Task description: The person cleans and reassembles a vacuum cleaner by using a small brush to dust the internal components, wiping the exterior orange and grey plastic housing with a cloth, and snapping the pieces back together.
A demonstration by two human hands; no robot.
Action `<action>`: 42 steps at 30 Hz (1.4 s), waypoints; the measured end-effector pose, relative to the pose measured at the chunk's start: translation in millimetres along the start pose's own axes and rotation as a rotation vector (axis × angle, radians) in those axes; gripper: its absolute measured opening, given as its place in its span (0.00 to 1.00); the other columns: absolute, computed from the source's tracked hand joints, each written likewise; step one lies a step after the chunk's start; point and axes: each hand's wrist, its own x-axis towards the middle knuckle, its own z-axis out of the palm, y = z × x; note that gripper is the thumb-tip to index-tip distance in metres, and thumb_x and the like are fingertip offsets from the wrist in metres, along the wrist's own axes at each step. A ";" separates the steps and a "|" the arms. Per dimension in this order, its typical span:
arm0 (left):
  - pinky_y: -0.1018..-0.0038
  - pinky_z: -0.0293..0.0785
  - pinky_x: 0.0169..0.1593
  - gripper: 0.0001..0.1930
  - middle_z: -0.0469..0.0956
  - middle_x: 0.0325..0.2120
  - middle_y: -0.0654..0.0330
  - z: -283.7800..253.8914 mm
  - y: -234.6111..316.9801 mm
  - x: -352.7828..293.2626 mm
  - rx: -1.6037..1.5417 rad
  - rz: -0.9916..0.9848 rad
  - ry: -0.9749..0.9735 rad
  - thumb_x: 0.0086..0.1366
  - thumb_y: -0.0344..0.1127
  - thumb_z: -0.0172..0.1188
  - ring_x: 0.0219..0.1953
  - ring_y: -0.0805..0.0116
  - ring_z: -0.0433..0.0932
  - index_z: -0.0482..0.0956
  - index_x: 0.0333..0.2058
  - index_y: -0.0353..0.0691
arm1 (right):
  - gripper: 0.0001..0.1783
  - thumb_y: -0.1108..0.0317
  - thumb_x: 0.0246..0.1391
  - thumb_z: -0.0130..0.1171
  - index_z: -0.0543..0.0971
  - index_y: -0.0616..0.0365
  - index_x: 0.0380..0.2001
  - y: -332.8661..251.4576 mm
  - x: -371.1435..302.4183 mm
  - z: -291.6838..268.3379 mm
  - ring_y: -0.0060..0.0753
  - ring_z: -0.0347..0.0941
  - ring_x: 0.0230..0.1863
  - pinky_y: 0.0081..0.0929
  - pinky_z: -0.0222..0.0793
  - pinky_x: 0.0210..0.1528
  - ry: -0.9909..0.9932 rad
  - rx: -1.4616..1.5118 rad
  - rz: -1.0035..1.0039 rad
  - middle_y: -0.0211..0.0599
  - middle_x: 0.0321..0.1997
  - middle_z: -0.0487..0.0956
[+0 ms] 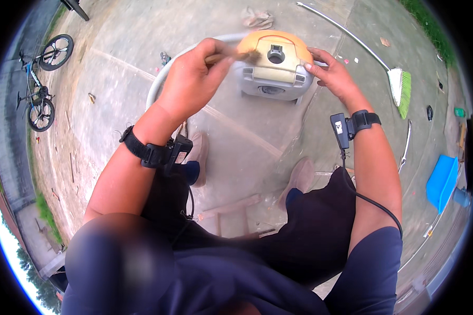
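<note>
A canister vacuum cleaner (270,74) with an orange-yellow top and a pale grey body sits on the concrete floor in front of me. A round dark opening shows in its top. My left hand (198,73) is closed around the handle of a small brush (251,56). Its dark bristles, a little blurred, are at the left part of the vacuum's top. On the vacuum's right side, my right hand (332,76) grips the casing, thumb toward the front and fingers at the far edge. A ribbed grey hose (156,88) curves behind my left hand.
Behind the vacuum lies a crumpled cloth (257,19). A green-bristled broom (397,86), a wrench-like metal tool (406,146) and a blue bin (441,181) are to the right. A bicycle (40,86) is at the far left. Between my feet lies a wooden frame (230,207).
</note>
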 end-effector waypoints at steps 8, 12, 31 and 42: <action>0.73 0.78 0.46 0.08 0.87 0.41 0.57 -2.2 -0.8 1.5 0.134 -0.076 -0.003 0.71 0.32 0.61 0.41 0.67 0.85 0.79 0.45 0.36 | 0.41 0.46 0.56 0.69 0.70 0.48 0.69 -6.4 1.4 -3.8 0.40 0.74 0.63 0.35 0.74 0.56 -0.017 -0.003 -0.033 0.41 0.66 0.76; 0.75 0.78 0.43 0.07 0.87 0.39 0.57 -2.6 -16.7 0.9 0.264 -0.159 -0.041 0.70 0.30 0.61 0.38 0.70 0.83 0.79 0.44 0.36 | 0.41 0.47 0.56 0.69 0.70 0.49 0.69 -8.1 8.1 -6.0 0.42 0.74 0.64 0.36 0.71 0.63 -0.025 -0.035 -0.081 0.43 0.66 0.75; 0.61 0.80 0.41 0.07 0.84 0.36 0.50 84.6 55.7 7.8 0.120 0.126 0.009 0.66 0.33 0.62 0.37 0.47 0.84 0.82 0.41 0.41 | 0.30 0.49 0.67 0.55 0.70 0.42 0.69 -1.5 13.8 -9.2 0.39 0.69 0.69 0.47 0.71 0.63 -0.081 0.051 0.003 0.33 0.69 0.72; 0.63 0.79 0.42 0.07 0.84 0.36 0.52 90.4 67.2 18.6 0.018 0.051 -0.182 0.66 0.34 0.63 0.37 0.52 0.84 0.84 0.41 0.41 | 0.28 0.52 0.67 0.53 0.72 0.42 0.68 -1.4 21.9 -8.6 0.36 0.70 0.66 0.45 0.71 0.61 -0.091 0.091 0.050 0.32 0.66 0.75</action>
